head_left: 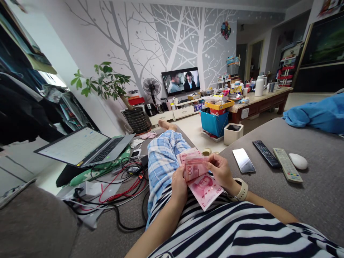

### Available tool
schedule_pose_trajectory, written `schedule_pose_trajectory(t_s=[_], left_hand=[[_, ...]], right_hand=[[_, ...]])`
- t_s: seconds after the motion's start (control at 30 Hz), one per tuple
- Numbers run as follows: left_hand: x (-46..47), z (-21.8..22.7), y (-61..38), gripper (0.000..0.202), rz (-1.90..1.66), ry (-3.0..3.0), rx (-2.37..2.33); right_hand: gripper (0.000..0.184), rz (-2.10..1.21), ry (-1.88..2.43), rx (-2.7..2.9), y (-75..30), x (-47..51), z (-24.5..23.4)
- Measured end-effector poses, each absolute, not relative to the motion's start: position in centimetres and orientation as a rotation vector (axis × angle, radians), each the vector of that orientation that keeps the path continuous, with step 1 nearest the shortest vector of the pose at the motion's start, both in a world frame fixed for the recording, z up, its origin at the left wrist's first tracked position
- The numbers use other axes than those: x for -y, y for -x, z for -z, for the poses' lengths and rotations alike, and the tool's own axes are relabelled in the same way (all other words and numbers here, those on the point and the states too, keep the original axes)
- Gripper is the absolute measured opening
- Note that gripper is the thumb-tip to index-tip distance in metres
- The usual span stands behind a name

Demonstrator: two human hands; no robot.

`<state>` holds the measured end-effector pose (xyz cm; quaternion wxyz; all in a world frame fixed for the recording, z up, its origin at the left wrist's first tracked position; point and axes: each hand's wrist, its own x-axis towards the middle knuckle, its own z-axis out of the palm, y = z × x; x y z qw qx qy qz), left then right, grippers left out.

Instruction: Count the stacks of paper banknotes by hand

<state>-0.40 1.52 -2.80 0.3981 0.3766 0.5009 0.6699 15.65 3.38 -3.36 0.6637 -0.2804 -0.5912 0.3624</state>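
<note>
Over my lap, a small bundle of red 100 banknotes [205, 191] is spread between my two hands. My left hand [179, 184] is closed on the notes' left side, thumb on top. At the upper right, my right hand [219, 170] pinches the edge of a folded or lifted note [196, 167] between thumb and fingers. One note's portrait side faces up and hangs toward my striped shirt [242, 229]. Other notes stick out beyond the lifted one. A pale watch [242, 190] is on my right wrist. How many notes there are is hidden by the overlap.
On the grey sofa to my right lie a phone [243, 160], a black remote [266, 154], a beige remote [287, 165] and a white mouse [298, 161]. Left of my legs are tangled cables [120, 195] and an open laptop [88, 147]. A cluttered table [258, 102] stands ahead.
</note>
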Motion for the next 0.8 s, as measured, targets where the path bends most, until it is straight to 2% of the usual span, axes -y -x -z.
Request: schedule_pose_trajectory(t_s=[0.13, 0.8], left_hand=[[-0.9, 2.1, 0.3, 0.017, -1.692, -1.035, -1.278], [-0.1, 1.0, -1.0, 0.021, -1.732, -1.071, -1.297]], right_hand=[[0.023, -0.835, 0.612, 1.341, -15.6, -3.2, 3.3], [0.028, -0.841, 0.549, 1.34, -15.6, -3.1, 2.9]])
